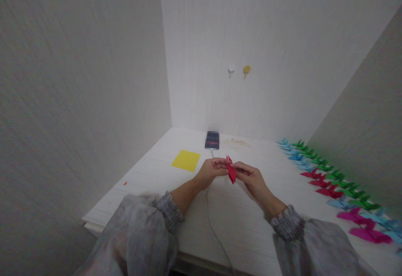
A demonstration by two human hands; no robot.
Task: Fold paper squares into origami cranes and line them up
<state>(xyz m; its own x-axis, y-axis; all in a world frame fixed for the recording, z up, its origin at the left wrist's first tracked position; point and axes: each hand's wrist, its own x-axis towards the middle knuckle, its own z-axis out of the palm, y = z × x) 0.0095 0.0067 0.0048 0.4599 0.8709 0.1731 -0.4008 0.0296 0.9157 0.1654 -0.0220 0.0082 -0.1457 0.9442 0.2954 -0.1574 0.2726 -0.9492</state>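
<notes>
A red folded paper piece, narrow with pointed ends, is held upright above the middle of the white table. My left hand, with a ring on one finger, pinches it from the left side. From the right, my right hand grips the same red paper between thumb and fingers. Parts of the paper are hidden behind the fingertips. A flat yellow paper square lies on the table just left of my left hand.
A phone lies near the back wall, with a grey cable running toward the front edge. Rows of folded paper cranes in several colours line the right side. Two hooks are on the wall. A tiny orange scrap lies at left.
</notes>
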